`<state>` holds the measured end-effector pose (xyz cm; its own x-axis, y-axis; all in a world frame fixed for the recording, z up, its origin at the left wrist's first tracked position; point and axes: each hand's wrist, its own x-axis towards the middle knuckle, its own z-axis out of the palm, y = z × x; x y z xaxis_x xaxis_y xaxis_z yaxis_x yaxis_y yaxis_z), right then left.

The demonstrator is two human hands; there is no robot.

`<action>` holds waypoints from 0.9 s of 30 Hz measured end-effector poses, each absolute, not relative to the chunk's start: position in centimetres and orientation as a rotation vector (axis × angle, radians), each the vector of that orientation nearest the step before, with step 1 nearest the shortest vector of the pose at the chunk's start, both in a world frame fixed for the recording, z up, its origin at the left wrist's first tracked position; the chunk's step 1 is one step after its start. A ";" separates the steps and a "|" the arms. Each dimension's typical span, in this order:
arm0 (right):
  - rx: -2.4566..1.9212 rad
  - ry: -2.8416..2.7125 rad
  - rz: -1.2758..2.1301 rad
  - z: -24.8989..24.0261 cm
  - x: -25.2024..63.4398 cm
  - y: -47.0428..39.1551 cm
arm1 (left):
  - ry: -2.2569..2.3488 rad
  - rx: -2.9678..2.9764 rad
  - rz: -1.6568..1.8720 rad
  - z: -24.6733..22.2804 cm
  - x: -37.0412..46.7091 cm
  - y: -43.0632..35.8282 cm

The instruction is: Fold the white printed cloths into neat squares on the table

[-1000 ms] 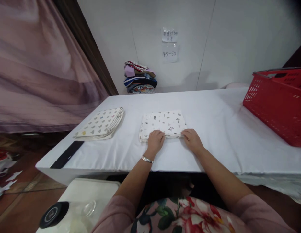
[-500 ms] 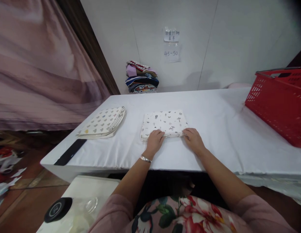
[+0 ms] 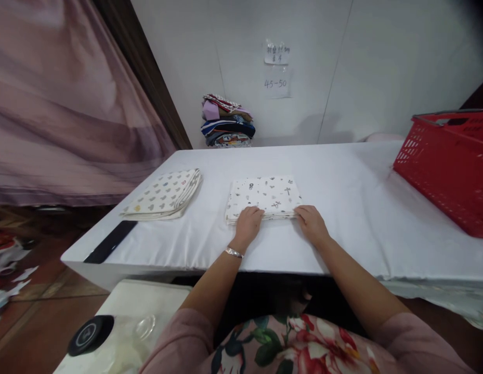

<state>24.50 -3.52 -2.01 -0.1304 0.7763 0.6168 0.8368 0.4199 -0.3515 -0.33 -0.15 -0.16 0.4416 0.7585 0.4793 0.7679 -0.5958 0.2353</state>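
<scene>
A white cloth with small dark palm and leaf prints lies folded into a flat rectangle of several layers in the middle of the table. My left hand, with a silver bracelet at its wrist, has its fingers closed on the near edge, left of centre. At the near right corner my right hand pinches the same edge, thumb and fingers together. The undersides of the fingers are hidden. To the left sits another folded cloth, cream with grey motifs, which neither hand touches.
The white-covered table carries a red plastic basket at its right end. A black flat strip lies at the front left corner. Stacked fabrics stand behind the table. A white stand with a black round-topped object is at lower left.
Both hands stay on the near edge of the folded cloth, almost unmoved. The view has shifted very slightly.
</scene>
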 end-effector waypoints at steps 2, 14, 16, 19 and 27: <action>-1.369 -1.918 -0.107 -2.1 24.6 -3.4 | -1.387 -2.649 -0.826 -0.1 -0.6 -0.1; -1.370 -1.914 -0.097 -2.7 25.0 -3.5 | -1.604 -2.517 -0.739 0.3 -4.8 -1.6; -1.376 -1.920 -0.087 -2.8 25.1 -3.5 | -1.665 -2.481 -0.753 0.5 -5.7 -2.1; -1.394 -1.925 -0.091 -3.0 25.1 -3.5 | -1.762 -2.408 -0.811 0.7 -7.2 -2.8; -1.406 -1.908 -0.102 -3.2 25.2 -3.5 | -2.059 -2.083 -1.221 0.0 -10.1 -3.0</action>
